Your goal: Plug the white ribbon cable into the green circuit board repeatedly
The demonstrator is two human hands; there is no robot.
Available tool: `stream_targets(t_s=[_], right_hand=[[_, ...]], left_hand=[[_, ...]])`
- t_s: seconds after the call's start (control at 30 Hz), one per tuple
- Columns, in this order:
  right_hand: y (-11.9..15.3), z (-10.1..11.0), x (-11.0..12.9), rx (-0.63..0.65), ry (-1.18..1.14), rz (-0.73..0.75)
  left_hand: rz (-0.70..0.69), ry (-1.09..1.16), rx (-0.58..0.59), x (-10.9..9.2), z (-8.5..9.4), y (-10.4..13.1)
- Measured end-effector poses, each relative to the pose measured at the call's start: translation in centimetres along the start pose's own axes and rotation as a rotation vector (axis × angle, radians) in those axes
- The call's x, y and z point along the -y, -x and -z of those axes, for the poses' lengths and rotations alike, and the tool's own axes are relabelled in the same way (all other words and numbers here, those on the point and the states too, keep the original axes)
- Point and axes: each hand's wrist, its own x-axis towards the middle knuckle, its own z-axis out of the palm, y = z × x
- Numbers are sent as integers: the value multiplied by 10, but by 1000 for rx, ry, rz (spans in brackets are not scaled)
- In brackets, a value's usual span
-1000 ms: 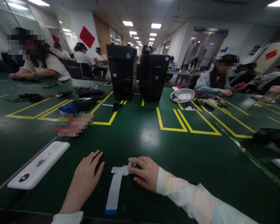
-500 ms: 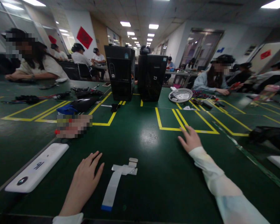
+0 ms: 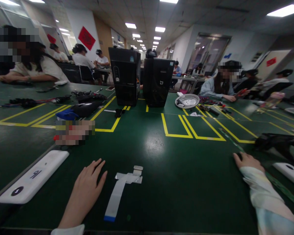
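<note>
A flat white ribbon cable with a blue end lies on the green table, its top folded sideways towards a small connector. My left hand rests palm down just left of this cable, fingers stretched out and holding nothing. Far to the right, my right hand is low over the table, close to the green strip along its seam. Its thumb stands apart from the foreshortened fingers, and nothing shows in it. I cannot tell whether it touches the surface.
A white power bank-like device lies at left, another white device at far right. Two black computer towers stand ahead. Beyond are cables, a white basket and yellow tape outlines. Co-workers sit around the table.
My right hand has swept right and nearer to me, away from the yellow outlines. My left hand and the ribbon cable stay in place; the view has shifted slightly.
</note>
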Motion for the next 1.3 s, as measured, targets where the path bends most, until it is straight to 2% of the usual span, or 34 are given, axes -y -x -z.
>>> stream_targets(t_s=[0.2,0.27,0.43,0.6,0.73,0.87,1.1,1.3], right_hand=[[1,-12,-8,-17,1,-17],[7,-15,-15,-10,-14,55],[20,-19,-38,-75,-178,359],[27,-17,-50,-98,-293,470],[37,-21,-46,-97,-401,570],[65,-23,-10,-103,-491,724],[114,-30,92,-136,-411,1109],[147,-29,180,-74,-402,1267]], left_hand=[[-12,7,-35,-1,-2,0],[-12,13,-30,0,-2,1],[-11,20,-19,2,-3,1],[-23,23,-29,1,-3,0],[-19,15,-24,-1,-2,0],[-12,-2,-20,-2,0,0],[-30,-16,-36,-2,-1,0],[-43,-20,-47,2,-4,0]])
